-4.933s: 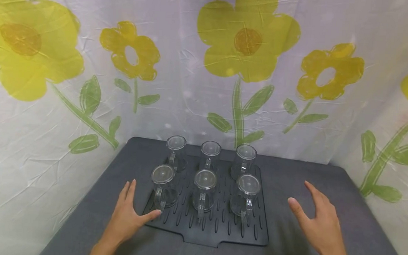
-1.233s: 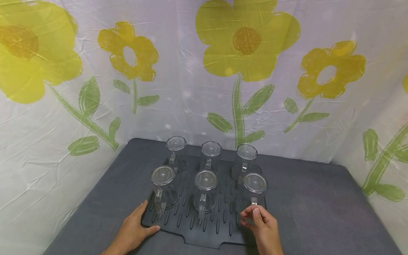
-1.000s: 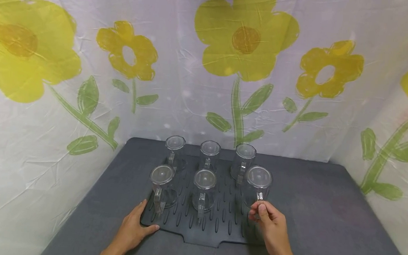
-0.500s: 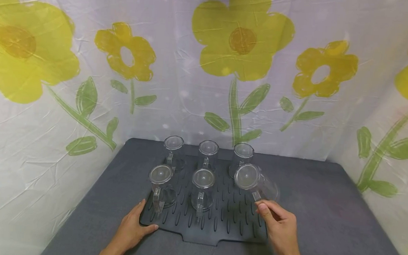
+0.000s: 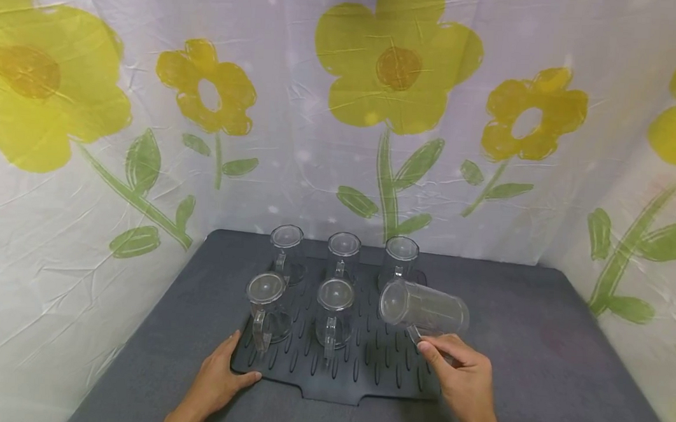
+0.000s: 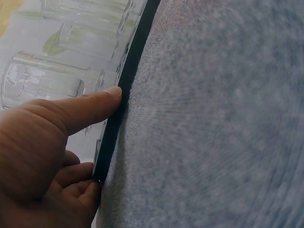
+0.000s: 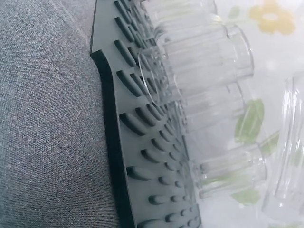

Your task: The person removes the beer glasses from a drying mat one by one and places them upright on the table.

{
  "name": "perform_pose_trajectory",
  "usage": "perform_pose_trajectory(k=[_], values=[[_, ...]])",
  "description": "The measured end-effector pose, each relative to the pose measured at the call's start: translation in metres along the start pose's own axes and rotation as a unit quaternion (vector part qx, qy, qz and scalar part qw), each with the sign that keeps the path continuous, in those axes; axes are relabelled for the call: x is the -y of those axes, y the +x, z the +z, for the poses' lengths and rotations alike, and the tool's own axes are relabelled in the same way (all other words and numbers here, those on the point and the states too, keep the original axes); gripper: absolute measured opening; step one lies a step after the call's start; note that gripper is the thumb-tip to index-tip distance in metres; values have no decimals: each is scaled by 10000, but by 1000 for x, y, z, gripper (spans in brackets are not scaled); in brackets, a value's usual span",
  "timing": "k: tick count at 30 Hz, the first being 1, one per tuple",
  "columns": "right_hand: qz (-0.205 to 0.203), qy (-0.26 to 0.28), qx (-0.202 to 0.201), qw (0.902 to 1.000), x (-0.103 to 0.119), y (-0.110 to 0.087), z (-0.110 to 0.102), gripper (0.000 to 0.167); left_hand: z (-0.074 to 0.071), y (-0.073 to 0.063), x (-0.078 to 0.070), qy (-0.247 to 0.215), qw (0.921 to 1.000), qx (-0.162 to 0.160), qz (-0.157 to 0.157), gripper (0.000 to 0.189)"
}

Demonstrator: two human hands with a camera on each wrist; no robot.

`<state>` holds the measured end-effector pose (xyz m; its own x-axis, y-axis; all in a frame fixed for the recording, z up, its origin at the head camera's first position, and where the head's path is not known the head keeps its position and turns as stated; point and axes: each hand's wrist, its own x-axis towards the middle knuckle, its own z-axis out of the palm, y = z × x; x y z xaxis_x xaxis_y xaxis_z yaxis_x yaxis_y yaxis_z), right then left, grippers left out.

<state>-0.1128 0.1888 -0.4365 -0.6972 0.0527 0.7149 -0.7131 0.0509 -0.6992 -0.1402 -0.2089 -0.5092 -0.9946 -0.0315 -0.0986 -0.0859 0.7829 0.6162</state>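
At the near left corner of the black mat (image 5: pixel 343 374), touches the edges with the left hand (image 5: pixel 214 378), thumb and fingers spread; farther right, five upturned glass mugs (image 5: pixel 335 295) on the mat, three behind two; at right, pinches the handle of a sixth mug (image 5: pixel 427 307) with the right hand (image 5: pixel 463 370), tipping it sideways over the mat's right side, base leftward.

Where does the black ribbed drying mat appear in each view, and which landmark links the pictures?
Head: drying mat below centre.
Left wrist: drying mat seen as a dark edge slanting from top centre toward lower left.
Right wrist: drying mat running top to bottom, left of centre.
Shared landmark: glass mugs.
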Motion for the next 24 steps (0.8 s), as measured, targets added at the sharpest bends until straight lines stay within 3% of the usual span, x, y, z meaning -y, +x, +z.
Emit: perform_pose_trajectory(k=[6, 13, 24], values=[[-498, -426, 13, 9978, -3, -2, 1, 12, 1, -2, 2, -61, 9999, -92, 99, 107], [-424, -1090, -37, 9931, 0, -3, 2, 23, 1, -5, 2, -168, 9995, -193, 187, 106], [-756, -1662, -227, 9829, 6, -3, 5, 31, -13, -19, -6, -554, 9978, -323, -151, 107]])
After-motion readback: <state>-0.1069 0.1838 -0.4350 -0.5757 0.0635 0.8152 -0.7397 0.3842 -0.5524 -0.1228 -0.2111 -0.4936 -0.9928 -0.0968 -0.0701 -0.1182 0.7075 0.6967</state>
